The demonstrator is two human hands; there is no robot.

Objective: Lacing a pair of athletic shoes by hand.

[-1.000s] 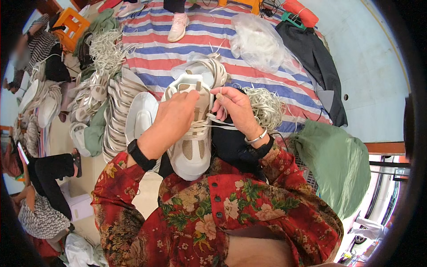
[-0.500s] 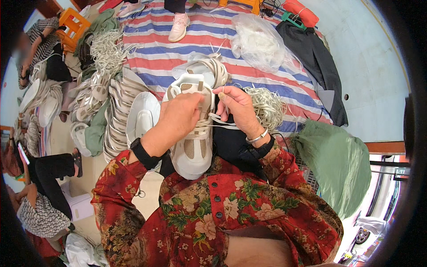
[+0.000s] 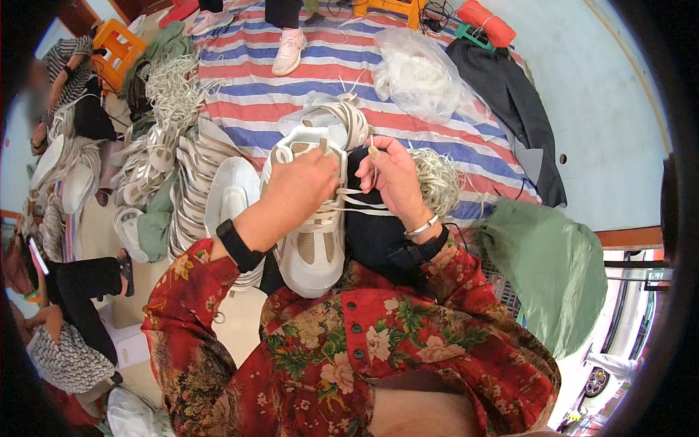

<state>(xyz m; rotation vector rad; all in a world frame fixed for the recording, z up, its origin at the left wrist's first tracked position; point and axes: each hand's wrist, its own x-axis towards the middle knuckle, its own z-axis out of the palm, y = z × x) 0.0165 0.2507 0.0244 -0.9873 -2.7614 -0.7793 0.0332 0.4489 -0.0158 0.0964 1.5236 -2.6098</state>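
A white and beige shoe upper (image 3: pixel 313 255) lies across my lap, toe toward me, with pale laces across its front. My left hand (image 3: pixel 304 180) is closed on its upper part, over the eyelets; the fingertips are partly hidden. To the right, my right hand (image 3: pixel 393 175) pinches a thin pale shoelace (image 3: pixel 364 204) between thumb and forefinger. The lace runs from the shoe to that hand in loose strands. Just beyond the shoe sits another beige and white shoe upper (image 3: pixel 342 122). A bundle of pale laces (image 3: pixel 438 178) rests right of my right hand.
Stacked shoe uppers (image 3: pixel 200 182) stand to my left, near a heap of laces (image 3: pixel 173 80). A striped sheet (image 3: pixel 335 76) covers the floor ahead, bearing a clear plastic bag (image 3: pixel 419 76) and dark cloth (image 3: pixel 510 109). Green cloth (image 3: pixel 546 269) lies right. Other people sit at left.
My right hand has shifted slightly right, away from the shoe, and the lace strands between them look longer. My left hand remains on the shoe, a little higher up.
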